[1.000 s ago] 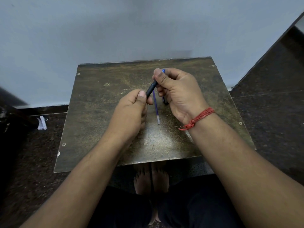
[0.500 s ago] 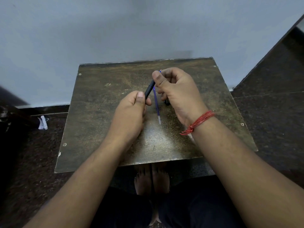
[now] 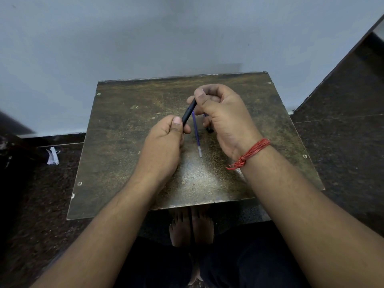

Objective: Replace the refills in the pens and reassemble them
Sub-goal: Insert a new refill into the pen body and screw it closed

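A black pen barrel (image 3: 188, 113) is held slantwise above the small brown table (image 3: 116, 154). My left hand (image 3: 166, 142) pinches its lower end between thumb and fingers. My right hand (image 3: 220, 117) grips its upper end with thumb and forefinger. A thin violet refill (image 3: 197, 136) lies on the table between my hands, its clear end towards me. A small dark pen part (image 3: 209, 129) shows under my right hand's fingers; I cannot tell whether it is held or lies on the table.
The table stands against a pale wall (image 3: 166, 34) on a dark speckled floor (image 3: 342, 146). A scrap of white paper (image 3: 53, 155) lies on the floor at the left. My bare feet (image 3: 191, 227) show below the table's near edge.
Both hands stay on the pen barrel. My right hand has shifted slightly along the upper end; the refill on the table has not moved.
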`<state>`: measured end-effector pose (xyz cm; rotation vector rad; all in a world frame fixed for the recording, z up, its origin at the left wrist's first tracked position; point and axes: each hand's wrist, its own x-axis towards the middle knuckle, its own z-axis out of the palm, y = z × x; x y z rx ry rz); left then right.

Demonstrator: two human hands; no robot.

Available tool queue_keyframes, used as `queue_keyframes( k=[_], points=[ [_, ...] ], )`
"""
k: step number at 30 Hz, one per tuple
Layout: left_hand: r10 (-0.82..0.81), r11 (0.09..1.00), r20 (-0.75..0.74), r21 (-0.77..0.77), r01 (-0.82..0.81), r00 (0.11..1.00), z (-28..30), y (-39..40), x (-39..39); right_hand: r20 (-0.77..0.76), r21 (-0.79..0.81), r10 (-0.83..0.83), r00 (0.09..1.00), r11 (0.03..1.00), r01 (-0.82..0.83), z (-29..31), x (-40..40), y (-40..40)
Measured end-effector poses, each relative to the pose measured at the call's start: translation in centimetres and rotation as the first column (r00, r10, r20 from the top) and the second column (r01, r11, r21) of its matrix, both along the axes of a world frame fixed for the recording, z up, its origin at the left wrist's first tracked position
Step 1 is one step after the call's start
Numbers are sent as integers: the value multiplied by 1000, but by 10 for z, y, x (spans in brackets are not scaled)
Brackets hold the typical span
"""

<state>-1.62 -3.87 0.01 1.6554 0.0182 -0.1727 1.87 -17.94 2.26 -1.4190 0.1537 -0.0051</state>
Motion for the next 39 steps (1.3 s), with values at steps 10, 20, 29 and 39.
queue_keyframes(
  k=[10,20,29,39],
  points=[
    [13,1000,-2,10,-13,1000,0,0,1,-47,22,8,999,1000,-7,1,0,-1],
    [6,1000,-4,22,-6,1000,-1,0,1,-38,-3,-14,999,1000,14,-3,0,-1],
    [17,1000,-3,1,-17,1000,-1,1,1,-52,94,41,998,995,-36,4,-2,-2],
    [10,1000,2,9,-10,1000,-1,0,1,-50,-20,12,999,1000,-13,-1,-1,-1]
  ],
)
